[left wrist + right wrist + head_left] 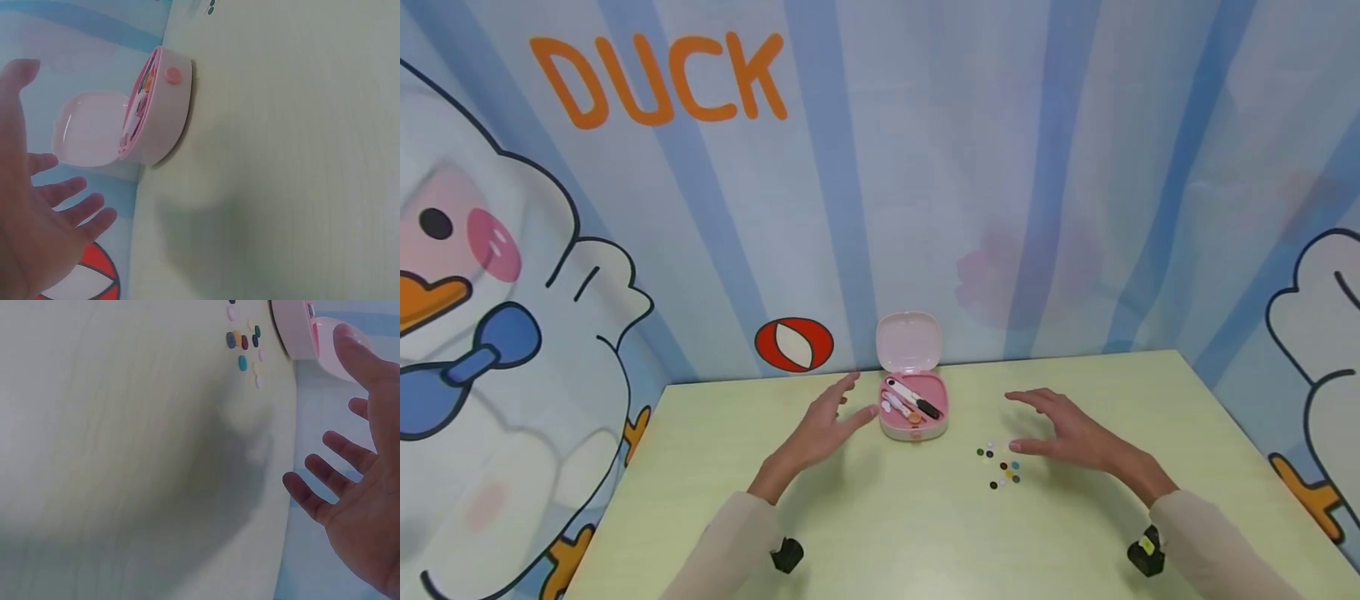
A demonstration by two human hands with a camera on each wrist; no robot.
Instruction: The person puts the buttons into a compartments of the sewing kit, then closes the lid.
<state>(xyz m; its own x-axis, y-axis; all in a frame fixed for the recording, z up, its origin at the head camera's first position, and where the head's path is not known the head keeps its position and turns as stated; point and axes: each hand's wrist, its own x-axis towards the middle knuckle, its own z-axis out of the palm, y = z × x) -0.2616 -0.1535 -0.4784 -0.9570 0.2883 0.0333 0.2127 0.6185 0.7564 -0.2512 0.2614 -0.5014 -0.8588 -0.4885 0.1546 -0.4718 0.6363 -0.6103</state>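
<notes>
A pink sewing-kit box stands at the back of the table with its lid raised. Inside lie a black-and-white slim tool, small white pieces and an orange round item. My left hand hovers just left of the box, fingers spread and holding nothing. To the right, several small coloured buttons lie scattered on the table. My right hand is held above and right of them, its fingers extended and nothing in its grasp. Both wrist views show the palms bare.
The pale yellow table ends at a back edge against a blue striped cloth with duck drawings. A dark wrist device sits under the left sleeve, and another wrist device under the right.
</notes>
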